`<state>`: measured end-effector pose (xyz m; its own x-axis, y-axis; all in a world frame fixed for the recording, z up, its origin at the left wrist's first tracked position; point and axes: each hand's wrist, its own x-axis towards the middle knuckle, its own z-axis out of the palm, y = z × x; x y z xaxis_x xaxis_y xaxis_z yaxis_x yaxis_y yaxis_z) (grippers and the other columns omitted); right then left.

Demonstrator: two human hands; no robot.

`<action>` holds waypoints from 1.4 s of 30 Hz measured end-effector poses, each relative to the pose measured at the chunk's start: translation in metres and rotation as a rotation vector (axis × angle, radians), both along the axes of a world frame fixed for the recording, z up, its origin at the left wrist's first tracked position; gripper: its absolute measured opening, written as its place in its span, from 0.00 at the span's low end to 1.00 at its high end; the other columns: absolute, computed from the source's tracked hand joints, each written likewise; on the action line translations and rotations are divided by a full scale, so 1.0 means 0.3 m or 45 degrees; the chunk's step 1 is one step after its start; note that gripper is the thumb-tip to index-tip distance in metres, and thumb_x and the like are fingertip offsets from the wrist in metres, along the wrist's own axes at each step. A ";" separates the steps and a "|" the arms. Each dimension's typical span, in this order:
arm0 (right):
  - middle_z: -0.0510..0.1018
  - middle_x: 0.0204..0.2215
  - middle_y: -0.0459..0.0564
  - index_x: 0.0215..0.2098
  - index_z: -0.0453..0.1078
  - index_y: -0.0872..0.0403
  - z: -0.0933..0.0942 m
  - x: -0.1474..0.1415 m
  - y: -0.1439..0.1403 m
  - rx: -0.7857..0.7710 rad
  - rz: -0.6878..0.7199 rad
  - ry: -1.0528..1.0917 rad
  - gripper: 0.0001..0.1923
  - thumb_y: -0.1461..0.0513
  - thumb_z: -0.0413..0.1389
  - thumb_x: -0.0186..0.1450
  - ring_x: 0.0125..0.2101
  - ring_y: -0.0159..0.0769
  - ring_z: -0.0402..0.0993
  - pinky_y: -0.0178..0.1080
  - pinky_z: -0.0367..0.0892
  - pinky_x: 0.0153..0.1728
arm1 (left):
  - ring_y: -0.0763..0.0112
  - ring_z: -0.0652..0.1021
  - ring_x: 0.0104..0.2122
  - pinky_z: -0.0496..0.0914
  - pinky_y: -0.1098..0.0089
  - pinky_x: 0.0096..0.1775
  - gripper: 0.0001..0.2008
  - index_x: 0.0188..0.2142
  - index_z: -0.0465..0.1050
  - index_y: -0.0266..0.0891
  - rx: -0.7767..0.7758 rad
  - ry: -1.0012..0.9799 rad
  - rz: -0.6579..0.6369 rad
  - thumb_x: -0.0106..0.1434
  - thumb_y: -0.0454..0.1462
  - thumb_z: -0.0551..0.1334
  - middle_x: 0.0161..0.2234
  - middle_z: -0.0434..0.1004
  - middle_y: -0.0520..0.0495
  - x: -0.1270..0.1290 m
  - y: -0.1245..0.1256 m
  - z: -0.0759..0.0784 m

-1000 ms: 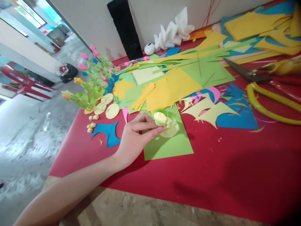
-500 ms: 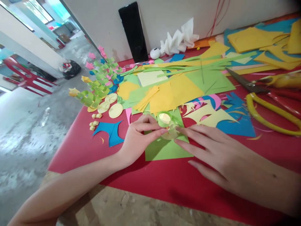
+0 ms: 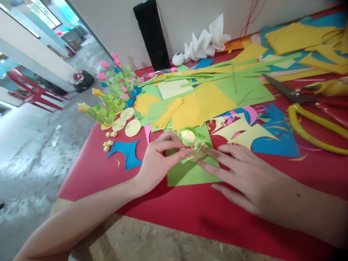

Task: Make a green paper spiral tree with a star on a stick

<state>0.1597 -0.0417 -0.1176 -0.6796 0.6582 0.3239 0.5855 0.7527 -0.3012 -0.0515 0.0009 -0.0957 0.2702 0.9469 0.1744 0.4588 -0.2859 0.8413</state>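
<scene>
The left hand [image 3: 156, 159] is pinching a small green paper ring [image 3: 190, 137] with a pale yellow rolled centre between thumb and fingertips, holding it over the green sheet [image 3: 190, 172] that is lying near the front edge of the red table [image 3: 244, 214]. The right hand [image 3: 244, 174] is lying flat and released beside it, its fingertips pressing down on a pale yellow disc [image 3: 196, 155] just under the ring; it is gripping nothing.

Judging from how things are lying, this piece is sitting at the joining stage: the ring is already rolled and its centre fitted, but it is not yet standing free on the disc.

Toward the left edge of the table, several finished green folded stems [image 3: 108, 105] tipped with pink and yellow buds are lying in a cluster, so a good share of the making seems done. Beside them, 3 more yellow discs [image 3: 127, 121] and a few small rolled buds [image 3: 108, 140] are waiting unused, which suggests more pieces are left to assemble. The scissors [image 3: 299, 101] are lying well apart at the right edge, untouched, among cut scraps and sheets.
</scene>
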 end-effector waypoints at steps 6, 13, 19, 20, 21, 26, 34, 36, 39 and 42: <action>0.65 0.54 0.54 0.54 0.64 0.56 -0.001 0.001 0.001 0.025 0.015 -0.010 0.19 0.60 0.44 0.67 0.46 0.46 0.60 0.50 0.61 0.45 | 0.72 0.73 0.29 0.68 0.71 0.31 0.02 0.26 0.78 0.42 -0.063 -0.045 0.009 0.52 0.38 0.67 0.27 0.74 0.50 -0.003 -0.008 -0.004; 0.67 0.52 0.56 0.54 0.64 0.57 -0.001 0.002 0.007 0.050 0.024 -0.016 0.20 0.60 0.44 0.67 0.45 0.46 0.60 0.50 0.61 0.44 | 0.70 0.74 0.32 0.68 0.69 0.35 0.03 0.27 0.77 0.41 -0.145 -0.102 0.002 0.52 0.38 0.67 0.31 0.75 0.48 -0.003 -0.005 -0.002; 0.68 0.51 0.56 0.52 0.65 0.57 -0.005 0.004 0.003 0.055 0.017 0.020 0.19 0.60 0.43 0.67 0.45 0.46 0.60 0.50 0.61 0.44 | 0.68 0.74 0.34 0.68 0.67 0.38 0.04 0.28 0.77 0.41 -0.207 -0.172 0.000 0.51 0.38 0.67 0.33 0.75 0.47 0.001 -0.008 -0.005; 0.68 0.51 0.56 0.52 0.65 0.57 -0.004 0.003 0.002 0.052 0.010 0.022 0.19 0.60 0.43 0.67 0.45 0.46 0.60 0.50 0.61 0.44 | 0.68 0.74 0.34 0.68 0.66 0.38 0.04 0.28 0.77 0.41 -0.209 -0.177 -0.001 0.51 0.38 0.67 0.33 0.75 0.47 0.001 -0.008 -0.007; 0.68 0.52 0.56 0.52 0.65 0.57 -0.004 0.002 0.001 0.051 0.009 0.023 0.19 0.60 0.43 0.67 0.45 0.47 0.60 0.50 0.61 0.43 | 0.68 0.74 0.35 0.68 0.66 0.38 0.04 0.28 0.77 0.41 -0.211 -0.180 -0.003 0.51 0.38 0.67 0.33 0.75 0.47 0.000 -0.007 -0.008; 0.68 0.51 0.56 0.52 0.65 0.57 -0.004 -0.002 0.002 0.042 0.009 0.034 0.19 0.61 0.44 0.66 0.45 0.46 0.60 0.50 0.61 0.43 | 0.68 0.74 0.35 0.68 0.66 0.38 0.04 0.28 0.77 0.41 -0.198 -0.174 -0.010 0.51 0.37 0.67 0.33 0.75 0.47 -0.006 -0.005 -0.012; 0.66 0.50 0.57 0.49 0.66 0.57 0.005 0.012 0.001 0.059 0.000 0.109 0.15 0.64 0.47 0.65 0.46 0.45 0.61 0.48 0.61 0.45 | 0.68 0.73 0.33 0.67 0.66 0.37 0.04 0.28 0.77 0.40 -0.164 -0.122 -0.040 0.52 0.37 0.67 0.31 0.75 0.47 -0.002 -0.007 -0.006; 0.68 0.44 0.55 0.44 0.68 0.57 0.028 0.021 0.004 0.072 -0.060 0.216 0.11 0.65 0.49 0.64 0.43 0.40 0.63 0.43 0.62 0.42 | 0.70 0.72 0.31 0.66 0.68 0.35 0.03 0.27 0.76 0.40 -0.128 -0.106 -0.046 0.52 0.37 0.67 0.28 0.73 0.49 0.003 -0.004 -0.004; 0.69 0.35 0.50 0.38 0.69 0.57 0.074 0.019 0.020 0.112 -0.213 0.378 0.06 0.65 0.52 0.64 0.36 0.33 0.66 0.37 0.62 0.37 | 0.72 0.71 0.30 0.65 0.69 0.33 0.02 0.25 0.77 0.39 -0.088 -0.129 -0.075 0.51 0.36 0.67 0.26 0.71 0.50 0.006 0.000 -0.008; 0.70 0.32 0.49 0.36 0.70 0.57 0.115 -0.007 0.051 0.179 -0.328 0.441 0.06 0.63 0.53 0.64 0.34 0.29 0.67 0.33 0.63 0.34 | 0.70 0.71 0.33 0.64 0.67 0.35 0.02 0.27 0.77 0.39 -0.102 -0.197 -0.094 0.51 0.35 0.67 0.29 0.71 0.48 0.007 0.003 -0.013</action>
<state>0.1576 -0.0265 -0.0831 -0.3348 0.7252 0.6017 0.6418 0.6430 -0.4180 -0.0494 0.0017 -0.0997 0.3154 0.9379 0.1444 0.3022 -0.2435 0.9216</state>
